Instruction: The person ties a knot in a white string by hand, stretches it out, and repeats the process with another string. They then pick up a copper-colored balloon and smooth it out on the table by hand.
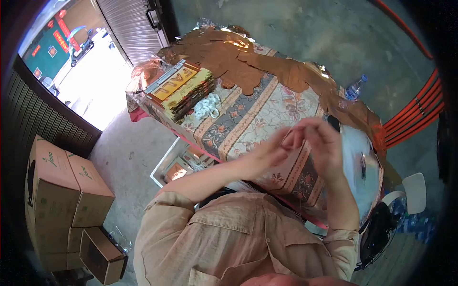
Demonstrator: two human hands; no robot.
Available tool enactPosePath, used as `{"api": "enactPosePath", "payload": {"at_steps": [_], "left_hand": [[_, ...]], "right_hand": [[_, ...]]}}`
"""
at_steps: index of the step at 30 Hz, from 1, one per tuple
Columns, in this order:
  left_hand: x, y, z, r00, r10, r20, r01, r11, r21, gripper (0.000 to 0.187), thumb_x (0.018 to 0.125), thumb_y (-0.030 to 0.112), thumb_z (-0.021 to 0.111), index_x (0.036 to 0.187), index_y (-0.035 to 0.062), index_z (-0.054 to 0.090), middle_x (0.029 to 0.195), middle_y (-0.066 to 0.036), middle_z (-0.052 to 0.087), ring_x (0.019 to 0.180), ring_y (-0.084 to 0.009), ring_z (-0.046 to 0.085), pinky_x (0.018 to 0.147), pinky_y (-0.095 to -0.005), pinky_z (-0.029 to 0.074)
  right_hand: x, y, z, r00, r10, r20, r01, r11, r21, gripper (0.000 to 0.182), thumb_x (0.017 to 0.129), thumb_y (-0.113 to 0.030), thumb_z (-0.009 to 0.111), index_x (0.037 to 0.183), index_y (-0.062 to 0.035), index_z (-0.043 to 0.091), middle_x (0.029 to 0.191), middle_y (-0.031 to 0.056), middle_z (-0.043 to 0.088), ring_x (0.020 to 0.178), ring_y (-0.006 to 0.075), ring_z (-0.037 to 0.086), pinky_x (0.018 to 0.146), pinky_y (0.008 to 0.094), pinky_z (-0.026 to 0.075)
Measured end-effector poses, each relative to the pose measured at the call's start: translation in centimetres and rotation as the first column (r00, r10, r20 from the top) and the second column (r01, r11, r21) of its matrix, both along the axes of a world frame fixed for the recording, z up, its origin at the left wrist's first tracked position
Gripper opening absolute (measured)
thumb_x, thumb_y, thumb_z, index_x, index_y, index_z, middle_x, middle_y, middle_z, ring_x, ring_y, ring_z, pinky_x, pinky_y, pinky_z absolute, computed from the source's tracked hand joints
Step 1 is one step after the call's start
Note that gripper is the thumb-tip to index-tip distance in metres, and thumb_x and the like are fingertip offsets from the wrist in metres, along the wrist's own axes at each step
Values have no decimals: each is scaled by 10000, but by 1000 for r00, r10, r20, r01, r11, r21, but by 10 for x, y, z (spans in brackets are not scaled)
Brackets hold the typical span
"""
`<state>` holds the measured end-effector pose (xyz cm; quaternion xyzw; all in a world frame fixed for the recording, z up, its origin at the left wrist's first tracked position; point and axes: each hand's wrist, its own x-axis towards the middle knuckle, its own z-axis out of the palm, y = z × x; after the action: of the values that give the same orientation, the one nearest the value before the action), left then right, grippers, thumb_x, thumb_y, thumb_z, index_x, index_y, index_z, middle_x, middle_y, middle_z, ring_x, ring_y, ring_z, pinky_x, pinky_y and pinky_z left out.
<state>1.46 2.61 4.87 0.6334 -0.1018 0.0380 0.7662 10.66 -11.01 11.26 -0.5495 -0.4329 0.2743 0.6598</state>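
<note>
My left hand and my right hand are raised close together over the patterned tablecloth. The fingers of both curl toward each other, their tips pinched and slightly blurred by motion. A faint thin line shows by the left fingers, but what they hold is too small to make out. Farther off on the table lies a stack of printed sheets with "FALL" on the top one. Beside the stack sits a small heap of white bands or string.
Brown shiny film covers the table's far edge. A plastic bottle stands at that edge. Orange-red chair slats are on the right. Cartons are stacked at left, and a white tray sits below the table's near edge.
</note>
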Motion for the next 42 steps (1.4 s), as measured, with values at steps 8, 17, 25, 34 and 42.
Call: {"api": "enactPosePath", "payload": {"at_steps": [8,17,25,34,42], "left_hand": [[13,37,51,927,-91,-364,243,885,398,262,916,271,418,896,32,523,791,-62,576,657,-132,566,569,-288,484],[-5,163,139,907,392,157,-369,552,748,314,901,363,494,986,75,584,788,25,544,709,-27,495,603,-158,406],[-62,219,196,743,460,486,-653,342,676,375,926,287,448,1202,40,509,1060,-82,601,976,-135,553,844,-250,428],[-103,220,220,667,543,509,-687,184,703,416,932,330,389,1228,54,484,1192,-113,541,1117,-210,510,972,-327,382],[-91,154,188,705,598,380,-658,353,665,348,932,305,432,968,-7,580,762,-56,565,763,-88,558,718,-197,460]], "right_hand": [[82,-69,66,533,-744,403,544,666,510,222,931,-112,381,1000,51,514,860,130,601,977,302,577,916,405,424],[110,-146,86,407,-829,384,529,557,641,286,939,-52,286,1099,91,474,1068,275,551,1084,382,505,972,429,386],[71,-112,126,-349,-708,614,776,149,613,235,918,-59,412,1084,61,527,1024,186,589,909,248,588,800,327,468],[61,-120,130,-644,-358,676,741,-71,668,187,892,-60,488,1039,23,569,914,128,614,772,193,601,673,278,493],[70,-164,114,-685,-25,728,690,297,660,277,869,-45,520,1146,-45,544,891,96,616,759,170,589,673,266,465]]}}
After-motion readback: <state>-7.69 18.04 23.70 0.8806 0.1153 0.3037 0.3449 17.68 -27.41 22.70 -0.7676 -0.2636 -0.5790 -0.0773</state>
